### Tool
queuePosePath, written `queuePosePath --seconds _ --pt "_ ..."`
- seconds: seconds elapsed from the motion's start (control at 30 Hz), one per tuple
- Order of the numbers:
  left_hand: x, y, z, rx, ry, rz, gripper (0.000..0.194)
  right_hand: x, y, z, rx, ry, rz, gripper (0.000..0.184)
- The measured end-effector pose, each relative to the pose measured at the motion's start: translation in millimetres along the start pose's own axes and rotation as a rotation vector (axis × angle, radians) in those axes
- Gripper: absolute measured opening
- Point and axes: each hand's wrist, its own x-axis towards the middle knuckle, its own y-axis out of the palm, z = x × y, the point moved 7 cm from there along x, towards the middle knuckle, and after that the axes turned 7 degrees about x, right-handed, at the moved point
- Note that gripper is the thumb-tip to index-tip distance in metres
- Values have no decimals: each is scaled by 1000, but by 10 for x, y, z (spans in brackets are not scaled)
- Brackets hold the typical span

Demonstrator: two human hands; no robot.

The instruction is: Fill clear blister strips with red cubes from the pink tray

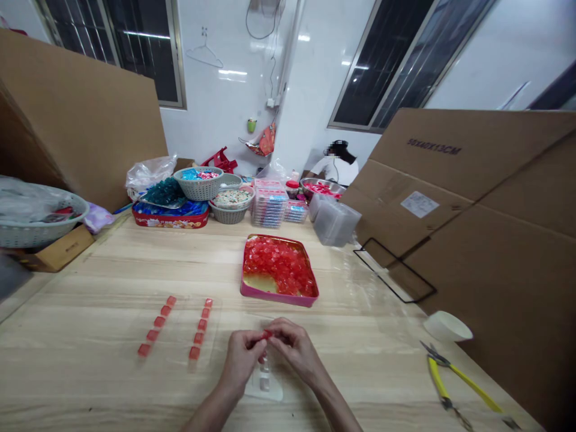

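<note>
Red piece (267, 334) sits at the tips of your fingers (257, 344), left hand (239, 360) and right hand (297, 354) both pinching narrowly on it. A clear tray (252, 387) lies just below them on the counter (90, 384); the tin (278, 297) of red bits stands beyond them.

My tabletop (103, 270) holds ten red pieces (198, 338) in two rows, one pink tin (275, 294), one yellow-handled tool (435, 376) near its right edge.

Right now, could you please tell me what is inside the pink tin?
The pink tin holds a heap of translucent red pieces, with bare bottom showing at its near left corner. What lies beneath them is covered.
</note>
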Motion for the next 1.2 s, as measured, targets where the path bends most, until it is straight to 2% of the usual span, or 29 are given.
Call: queuePosePath --seconds 0.17,0.3,0.47,0.57,0.7,0.77,0.87,1.0,1.1,1.2 --pt "29 -23 57 37 19 -46 26 57 -27 -147 11 65 -10 17" --pt "-74 -67 -36 274 159 -143 19 144 -98 -218 -199 23 -44 13" --pt "-215 37 -70 540 256 -76 14 222 0 -188 -346 -63 32 19" --pt "-238 75 -43 582 285 -59 14 227 86 -146 -431 -110 62 23" --pt "-214 88 51 578 309 -59 13 238 106 -126 -510 -100 117 22" --pt "-205 74 90 559 339 -80 13 288 17 -75 -489 -119 121 19" --pt "-200 62 126 528 358 -75 13 477 -289 4 -495 -145 14 18" --pt "-199 54 109 526 337 -51 13 851 -683 -147 -603 -23 -92 23" --pt "-197 54 111 533 327 -49 13 1041 -788 -321 -582 29 -86 23" --pt "-192 58 138 537 349 -54 14 1070 -826 -386 -514 28 -99 22"
